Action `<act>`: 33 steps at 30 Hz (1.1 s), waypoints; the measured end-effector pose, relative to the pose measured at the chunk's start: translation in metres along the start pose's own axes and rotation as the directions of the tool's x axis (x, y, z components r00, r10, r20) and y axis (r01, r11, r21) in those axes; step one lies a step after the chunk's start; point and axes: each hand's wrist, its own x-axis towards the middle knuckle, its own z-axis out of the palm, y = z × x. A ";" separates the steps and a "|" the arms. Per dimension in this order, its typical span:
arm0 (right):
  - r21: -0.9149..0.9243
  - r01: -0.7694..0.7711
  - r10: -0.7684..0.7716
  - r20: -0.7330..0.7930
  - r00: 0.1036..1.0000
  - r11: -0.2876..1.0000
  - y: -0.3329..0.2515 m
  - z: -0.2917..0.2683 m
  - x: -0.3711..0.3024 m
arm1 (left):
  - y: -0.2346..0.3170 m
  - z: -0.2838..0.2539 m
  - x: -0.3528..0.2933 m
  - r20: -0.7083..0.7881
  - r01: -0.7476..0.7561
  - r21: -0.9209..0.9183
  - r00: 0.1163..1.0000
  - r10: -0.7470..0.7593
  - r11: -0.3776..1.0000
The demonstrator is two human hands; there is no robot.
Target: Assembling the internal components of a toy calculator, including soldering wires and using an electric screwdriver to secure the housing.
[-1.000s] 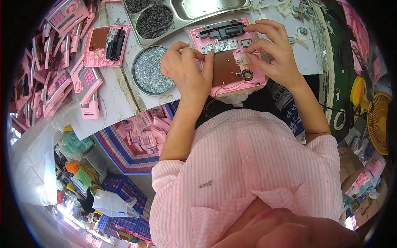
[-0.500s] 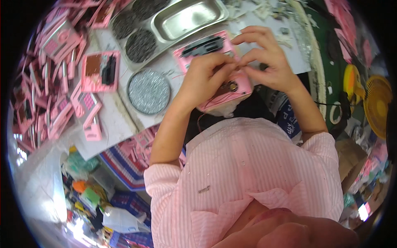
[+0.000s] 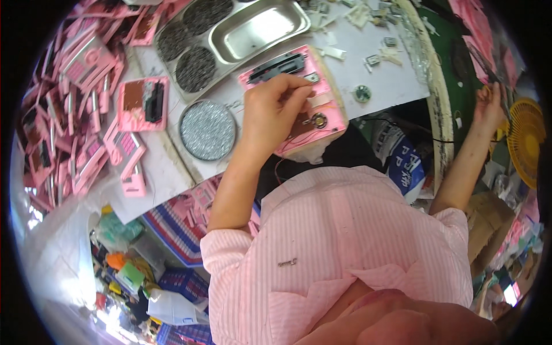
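Pink casing (image 3: 324, 88), one hand (image 3: 269, 106) perhaps touching

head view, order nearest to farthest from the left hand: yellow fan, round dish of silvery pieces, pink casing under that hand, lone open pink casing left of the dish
1. Pink casing under the hand, right beneath the left hand
2. Round dish, to the hand's left
3. Lone open casing, farther left
4. Yellow fan, far right

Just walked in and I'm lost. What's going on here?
The person's left hand is at an open pink case on the table; whether it holds anything is unclear. The right hand reaches out past the table, near a yellow fan; its grip is hard to read. A steel tray lies beyond the case.
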 end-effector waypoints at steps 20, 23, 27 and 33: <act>-0.024 -0.129 0.088 0.851 0.517 0.991 0.025 0.227 -0.238 | -0.008 0.006 -0.002 -0.112 -0.060 0.001 0.992 0.060 0.998; -0.080 -0.113 0.124 0.872 0.473 0.990 0.027 0.232 -0.240 | -0.004 0.003 -0.003 -0.103 -0.041 0.068 0.993 0.048 0.997; -0.090 -0.120 0.138 0.865 0.483 0.989 0.030 0.230 -0.242 | -0.010 0.002 -0.003 -0.085 -0.018 0.005 0.996 0.019 1.000; -0.069 -0.039 0.079 0.843 0.531 0.997 0.033 0.218 -0.251 | -0.012 0.004 -0.001 -0.138 -0.036 -0.089 0.990 0.024 0.995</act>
